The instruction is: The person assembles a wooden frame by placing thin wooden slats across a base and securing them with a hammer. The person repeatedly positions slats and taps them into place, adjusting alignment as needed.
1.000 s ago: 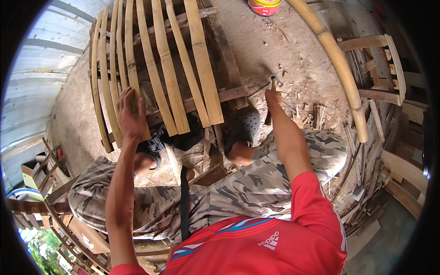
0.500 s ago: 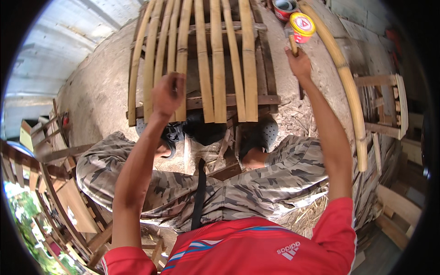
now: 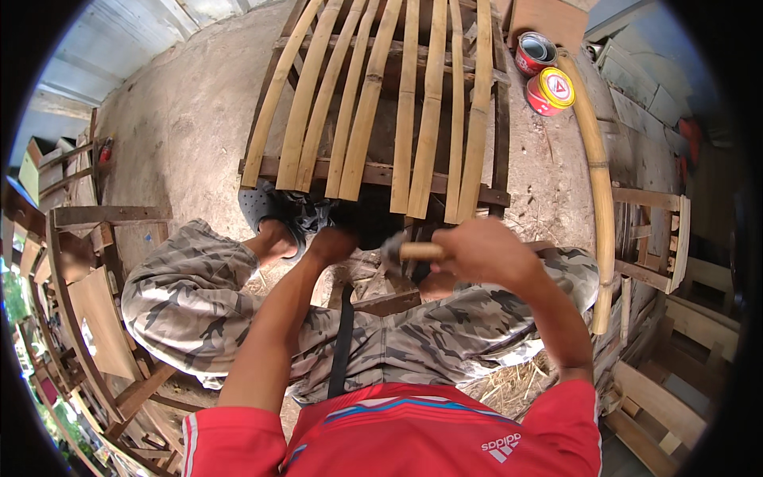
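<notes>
My right hand (image 3: 491,250) is closed round the wooden handle of a hammer (image 3: 421,251), held level above my lap. Its grey head, smeared by motion, points left. My left hand (image 3: 335,243) is low between my knees, beside dark plastic or cloth (image 3: 367,224) under the near end of the frame. Shadow hides its fingers, so what they hold, if anything, does not show. In front of me several split bamboo slats (image 3: 429,119) lie lengthwise, side by side, across a dark wooden frame (image 3: 381,172). Their near ends overhang its front crossbar unevenly.
A red can with a yellow lid (image 3: 551,91) and an open red can (image 3: 536,53) stand right of the frame. A long bamboo pole (image 3: 596,175) lies beyond them. Wooden furniture frames (image 3: 652,238) crowd the right, and more pieces (image 3: 103,318) the left.
My right hand has brought the hammer from near the cans back to above my lap. My left hand has left the slats and dropped toward the dark material below. The view has shifted.
</notes>
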The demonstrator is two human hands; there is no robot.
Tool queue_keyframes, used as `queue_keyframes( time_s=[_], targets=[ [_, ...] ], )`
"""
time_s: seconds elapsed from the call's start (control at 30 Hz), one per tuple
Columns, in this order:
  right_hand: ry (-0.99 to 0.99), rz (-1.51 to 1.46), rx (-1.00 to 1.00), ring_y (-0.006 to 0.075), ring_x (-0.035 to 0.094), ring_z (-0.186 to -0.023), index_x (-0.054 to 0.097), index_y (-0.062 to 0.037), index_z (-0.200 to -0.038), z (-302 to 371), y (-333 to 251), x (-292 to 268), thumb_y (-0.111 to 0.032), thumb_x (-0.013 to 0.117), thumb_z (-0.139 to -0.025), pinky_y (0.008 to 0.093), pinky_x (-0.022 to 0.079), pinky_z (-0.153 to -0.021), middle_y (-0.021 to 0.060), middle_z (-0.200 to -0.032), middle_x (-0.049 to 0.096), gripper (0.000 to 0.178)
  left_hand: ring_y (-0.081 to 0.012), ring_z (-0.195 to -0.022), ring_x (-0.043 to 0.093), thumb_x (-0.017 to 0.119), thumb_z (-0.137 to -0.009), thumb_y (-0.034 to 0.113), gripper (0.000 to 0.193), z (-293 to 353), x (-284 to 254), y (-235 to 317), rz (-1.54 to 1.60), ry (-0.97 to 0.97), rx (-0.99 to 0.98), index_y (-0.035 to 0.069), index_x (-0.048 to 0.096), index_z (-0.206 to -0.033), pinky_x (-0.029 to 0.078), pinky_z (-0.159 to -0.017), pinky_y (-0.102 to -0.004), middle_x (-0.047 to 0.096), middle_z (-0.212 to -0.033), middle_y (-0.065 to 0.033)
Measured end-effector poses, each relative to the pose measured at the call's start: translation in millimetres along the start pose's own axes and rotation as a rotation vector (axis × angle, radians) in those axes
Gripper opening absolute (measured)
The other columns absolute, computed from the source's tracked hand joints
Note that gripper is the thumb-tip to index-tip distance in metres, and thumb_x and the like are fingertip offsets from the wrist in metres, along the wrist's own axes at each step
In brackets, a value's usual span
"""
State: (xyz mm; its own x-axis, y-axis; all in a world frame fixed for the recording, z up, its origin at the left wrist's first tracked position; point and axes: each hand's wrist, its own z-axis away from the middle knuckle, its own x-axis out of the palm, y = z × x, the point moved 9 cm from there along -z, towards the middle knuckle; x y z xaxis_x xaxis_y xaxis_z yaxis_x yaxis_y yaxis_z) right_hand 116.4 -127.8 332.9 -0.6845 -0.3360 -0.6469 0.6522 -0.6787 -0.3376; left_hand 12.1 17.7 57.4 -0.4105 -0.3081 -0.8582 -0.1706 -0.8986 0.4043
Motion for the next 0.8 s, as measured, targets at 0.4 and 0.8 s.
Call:
queue_keyframes(
  time_s=[0.4,0.8],
  targets=[
    [0.027,0.199,0.010,0.0316,0.074,-0.071,0.074,-0.0069,-0.087,-22,5,64,-0.020,0.068,-0.086,0.0419,0.057,-0.062,0.0132,-0.074,0.073,0.015,-0.0400,-0.096,0.071,0.059,-0.088,0.021,0.022,-53,100,-57,0.440,0.138,-0.597,0.009,0.076,-0.096,0.057,-0.084,-0.0502,0.073,-0.098,-0.0215],
    [-0.051,0.144,-0.021,0.0341,0.074,-0.076,0.076,-0.0070,-0.087,-55,13,111,-0.031,0.072,-0.083,0.0456,0.058,-0.066,0.0147,-0.078,0.074,0.024,-0.0339,-0.090,0.076,0.065,-0.082,0.016,0.015,-51,82,-22,0.136,-0.029,-0.434,0.009,0.078,-0.086,0.061,-0.075,-0.0472,0.076,-0.091,-0.0190]
  ],
)
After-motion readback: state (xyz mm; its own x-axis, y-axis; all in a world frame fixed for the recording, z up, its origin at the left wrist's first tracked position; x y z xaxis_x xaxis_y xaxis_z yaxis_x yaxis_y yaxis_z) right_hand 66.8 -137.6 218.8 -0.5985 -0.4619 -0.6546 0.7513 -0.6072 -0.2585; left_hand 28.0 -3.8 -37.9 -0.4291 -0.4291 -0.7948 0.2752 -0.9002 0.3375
